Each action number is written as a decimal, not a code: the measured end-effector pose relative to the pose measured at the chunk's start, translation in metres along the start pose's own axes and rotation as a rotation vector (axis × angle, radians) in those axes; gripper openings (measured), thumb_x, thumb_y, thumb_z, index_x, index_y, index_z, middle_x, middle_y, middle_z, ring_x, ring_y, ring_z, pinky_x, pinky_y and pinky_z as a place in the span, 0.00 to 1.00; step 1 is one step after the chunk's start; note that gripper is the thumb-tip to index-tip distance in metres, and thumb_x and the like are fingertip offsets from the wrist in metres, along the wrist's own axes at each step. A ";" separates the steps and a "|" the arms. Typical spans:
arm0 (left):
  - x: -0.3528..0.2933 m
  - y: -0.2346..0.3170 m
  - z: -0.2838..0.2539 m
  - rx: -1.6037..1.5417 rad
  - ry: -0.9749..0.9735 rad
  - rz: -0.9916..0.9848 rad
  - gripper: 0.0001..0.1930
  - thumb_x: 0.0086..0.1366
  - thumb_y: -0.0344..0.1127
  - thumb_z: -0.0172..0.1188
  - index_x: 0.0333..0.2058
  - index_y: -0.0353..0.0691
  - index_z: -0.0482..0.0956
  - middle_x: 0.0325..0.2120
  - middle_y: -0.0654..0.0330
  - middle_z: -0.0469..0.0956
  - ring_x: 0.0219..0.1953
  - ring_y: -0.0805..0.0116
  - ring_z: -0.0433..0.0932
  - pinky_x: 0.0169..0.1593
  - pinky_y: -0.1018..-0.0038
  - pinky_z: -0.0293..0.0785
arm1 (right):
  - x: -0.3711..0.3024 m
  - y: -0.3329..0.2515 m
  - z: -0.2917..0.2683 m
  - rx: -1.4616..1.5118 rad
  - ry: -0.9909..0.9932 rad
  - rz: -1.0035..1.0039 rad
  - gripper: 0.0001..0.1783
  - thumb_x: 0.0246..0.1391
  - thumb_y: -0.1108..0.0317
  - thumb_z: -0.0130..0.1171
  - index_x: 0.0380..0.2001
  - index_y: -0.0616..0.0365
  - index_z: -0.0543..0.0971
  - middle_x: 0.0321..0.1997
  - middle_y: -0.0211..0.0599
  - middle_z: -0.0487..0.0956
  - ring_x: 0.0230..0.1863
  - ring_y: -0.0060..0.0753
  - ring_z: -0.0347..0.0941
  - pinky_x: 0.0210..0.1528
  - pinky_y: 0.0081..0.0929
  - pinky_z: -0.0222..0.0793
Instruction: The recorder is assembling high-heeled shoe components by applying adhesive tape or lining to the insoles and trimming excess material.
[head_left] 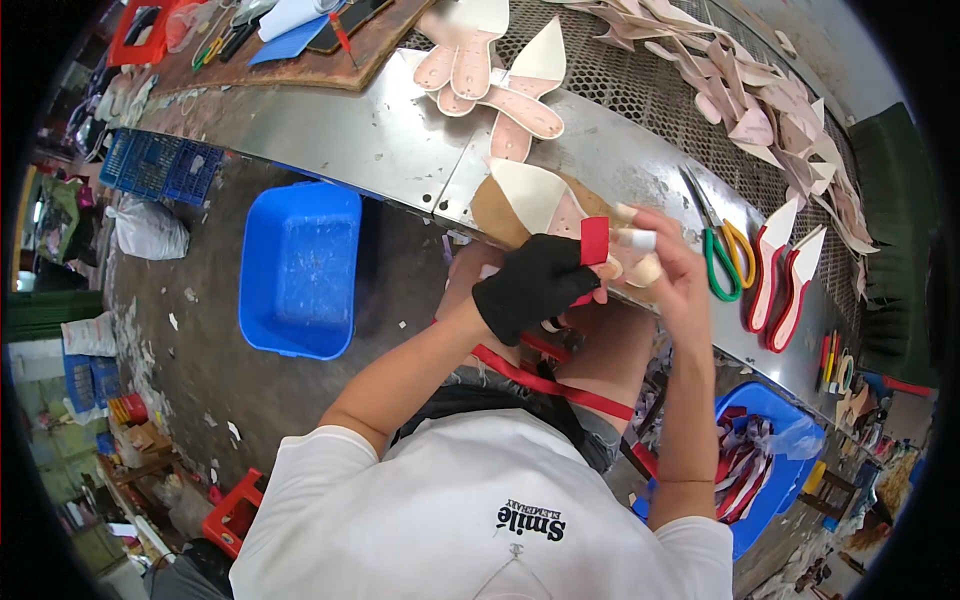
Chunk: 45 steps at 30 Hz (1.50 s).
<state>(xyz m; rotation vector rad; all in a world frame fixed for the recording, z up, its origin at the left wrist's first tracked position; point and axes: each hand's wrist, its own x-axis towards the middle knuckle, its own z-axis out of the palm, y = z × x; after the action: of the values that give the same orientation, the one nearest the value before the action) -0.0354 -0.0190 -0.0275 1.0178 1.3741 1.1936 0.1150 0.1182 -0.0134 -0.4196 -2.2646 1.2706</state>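
My left hand (532, 288), in a black glove with bare fingertips, pinches a short red strip (594, 241) that stands up from its fingers. Just right of the strip is my right hand (672, 268), white coverings on its fingertips. Its fingers are curved and apart, with nothing visible between them. Behind the left hand, a pointed white-and-pink shoe insole (535, 192) rests on a round brown board (492, 212) at the bench edge; the glove hides its lower part. A long red strip (535, 378) lies across my lap.
Scissors (722, 245) with green and yellow handles and red-edged insoles (772, 262) lie right on the metal bench (330, 125). More insoles (490, 75) are piled ahead, beside a heap of pale pieces (745, 110). Blue bins stand left (298, 275) and right (770, 500).
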 end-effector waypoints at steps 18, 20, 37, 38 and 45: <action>0.026 -0.020 -0.066 -0.033 0.644 0.321 0.30 0.49 0.29 0.68 0.52 0.36 0.68 0.30 0.61 0.77 0.29 0.77 0.74 0.32 0.79 0.71 | -0.004 0.003 -0.007 -0.084 -0.014 0.242 0.05 0.49 0.75 0.59 0.31 0.65 0.78 0.36 0.36 0.76 0.26 0.27 0.72 0.28 0.21 0.66; 0.019 -0.004 -0.069 0.066 0.599 0.402 0.30 0.45 0.29 0.67 0.51 0.40 0.70 0.31 0.60 0.77 0.32 0.70 0.76 0.36 0.74 0.73 | -0.003 0.002 -0.004 -0.137 -0.060 0.183 0.06 0.48 0.76 0.60 0.31 0.65 0.78 0.37 0.37 0.76 0.26 0.30 0.72 0.28 0.23 0.66; 0.025 0.006 -0.072 0.893 0.583 0.562 0.16 0.48 0.34 0.66 0.38 0.40 0.80 0.26 0.54 0.79 0.28 0.55 0.78 0.34 0.66 0.73 | 0.042 -0.017 0.043 0.213 0.188 0.362 0.08 0.52 0.74 0.60 0.37 0.63 0.80 0.30 0.29 0.80 0.32 0.15 0.73 0.35 0.15 0.68; 0.025 0.007 -0.072 0.892 0.585 0.559 0.16 0.48 0.34 0.66 0.38 0.40 0.80 0.26 0.54 0.79 0.28 0.55 0.78 0.34 0.66 0.73 | 0.046 -0.016 0.046 0.222 0.190 0.355 0.08 0.52 0.75 0.60 0.37 0.64 0.80 0.30 0.28 0.79 0.31 0.15 0.73 0.34 0.15 0.67; 0.025 0.009 -0.076 0.863 0.518 0.562 0.12 0.48 0.35 0.66 0.33 0.40 0.79 0.24 0.54 0.78 0.26 0.53 0.77 0.31 0.65 0.72 | 0.054 0.005 0.058 0.295 0.240 0.292 0.05 0.51 0.77 0.60 0.33 0.67 0.78 0.28 0.24 0.71 0.28 0.13 0.68 0.31 0.13 0.66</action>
<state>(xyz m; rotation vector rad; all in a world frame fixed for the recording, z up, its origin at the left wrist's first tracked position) -0.1141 -0.0039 -0.0227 1.8752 2.1969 1.3355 0.0373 0.1069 -0.0280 -0.7671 -1.8278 1.5771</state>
